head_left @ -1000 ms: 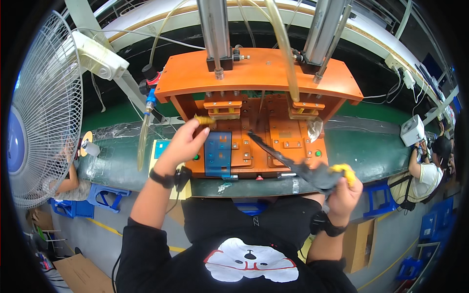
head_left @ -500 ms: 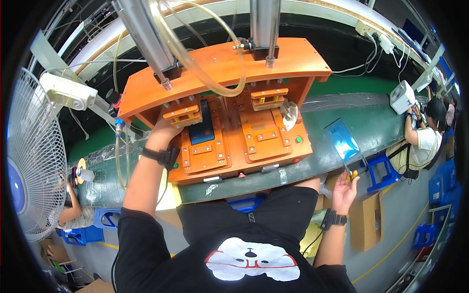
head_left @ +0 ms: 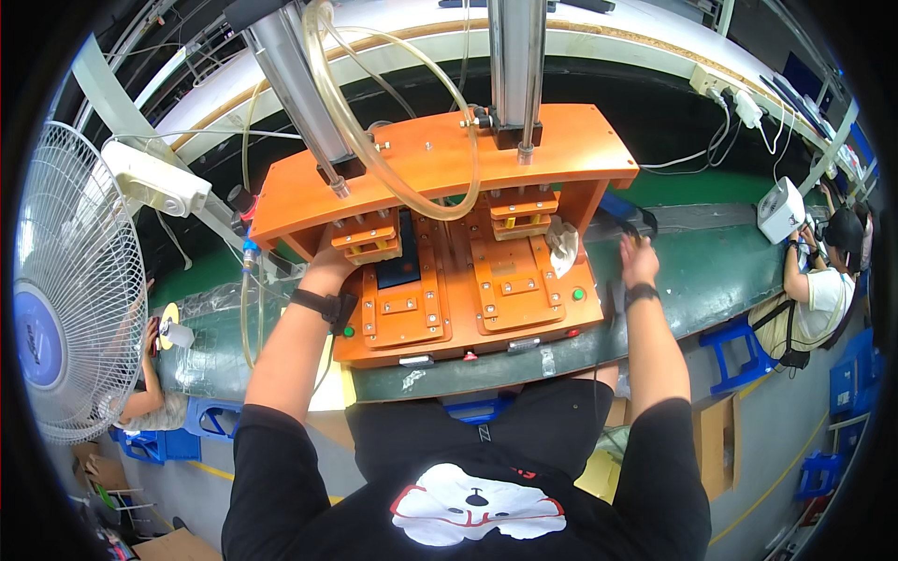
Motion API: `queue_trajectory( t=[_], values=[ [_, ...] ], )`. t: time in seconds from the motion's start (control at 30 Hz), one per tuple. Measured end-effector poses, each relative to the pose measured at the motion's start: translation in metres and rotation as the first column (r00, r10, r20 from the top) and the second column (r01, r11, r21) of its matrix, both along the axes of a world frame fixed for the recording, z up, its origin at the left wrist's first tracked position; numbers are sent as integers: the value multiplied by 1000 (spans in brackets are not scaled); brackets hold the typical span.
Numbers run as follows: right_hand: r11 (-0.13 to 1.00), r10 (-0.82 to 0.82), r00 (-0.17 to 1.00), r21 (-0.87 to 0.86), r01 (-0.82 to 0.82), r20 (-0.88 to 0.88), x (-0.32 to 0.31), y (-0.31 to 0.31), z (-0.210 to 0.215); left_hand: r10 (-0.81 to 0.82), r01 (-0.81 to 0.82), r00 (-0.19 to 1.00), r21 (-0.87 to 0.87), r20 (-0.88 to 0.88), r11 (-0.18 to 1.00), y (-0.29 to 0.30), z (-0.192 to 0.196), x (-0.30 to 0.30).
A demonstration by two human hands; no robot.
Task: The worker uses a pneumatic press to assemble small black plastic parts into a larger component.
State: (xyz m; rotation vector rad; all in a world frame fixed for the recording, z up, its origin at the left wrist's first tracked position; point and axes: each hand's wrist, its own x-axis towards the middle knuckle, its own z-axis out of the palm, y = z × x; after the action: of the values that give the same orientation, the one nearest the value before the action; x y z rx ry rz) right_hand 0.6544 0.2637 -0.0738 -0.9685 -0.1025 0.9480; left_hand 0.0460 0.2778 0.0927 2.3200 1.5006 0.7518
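Observation:
An orange two-station press (head_left: pixel 440 168) stands on the green bench in front of me. My left hand (head_left: pixel 335 260) reaches into its left station, and the fingers are hidden behind the left clamping block (head_left: pixel 367 236). Beside it, a dark, phone-like rectangular panel (head_left: pixel 399 266) lies in the left fixture. At the right, my right hand (head_left: pixel 639 260) is closed at the near end of a dark-edged blue panel (head_left: pixel 615 206), just beyond the press's right side. The panel is partly hidden by the press. The right fixture (head_left: pixel 505 271) holds no panel.
Crumpled white material (head_left: pixel 562 245) hangs by the right clamp. A large fan (head_left: pixel 79 280) stands at the left. Clear tubing (head_left: pixel 374 159) loops over the press. A white box-shaped device (head_left: pixel 781 211) and a co-worker (head_left: pixel 828 290) are at the right; blue stools (head_left: pixel 739 355) stand below.
My right hand has moved forward with the blue panel, from in front of the bench's edge to beside the press. My left hand stays at the left station. The whole view has shifted slightly.

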Motion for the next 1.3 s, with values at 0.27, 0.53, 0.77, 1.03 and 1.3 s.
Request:
queue_trajectory(
  t=[0.27, 0.53, 0.77, 1.03, 1.3],
  values=[
    [783, 604, 526, -570, -251, 599, -42, 31, 25, 84, -68, 981, 93, -176, 993, -26, -3, 7],
    [890, 447, 599, -260, -375, 664, -22, -82, 6, 85, -138, 952, -167, -294, 976, -43, 32, 22],
    [935, 337, 623, -172, -310, 706, -25, -142, -8, -23, 96, 956, 237, -293, 967, -23, -10, 4],
    [937, 333, 554, -200, -287, 763, -32, -139, -17, -14, 10, 994, -38, -107, 999, -79, 47, 28],
    [956, 246, 323, -174, -235, 914, -40, -138, -19, -126, 132, 986, 52, -111, 990, -121, 38, 8]
  ],
)
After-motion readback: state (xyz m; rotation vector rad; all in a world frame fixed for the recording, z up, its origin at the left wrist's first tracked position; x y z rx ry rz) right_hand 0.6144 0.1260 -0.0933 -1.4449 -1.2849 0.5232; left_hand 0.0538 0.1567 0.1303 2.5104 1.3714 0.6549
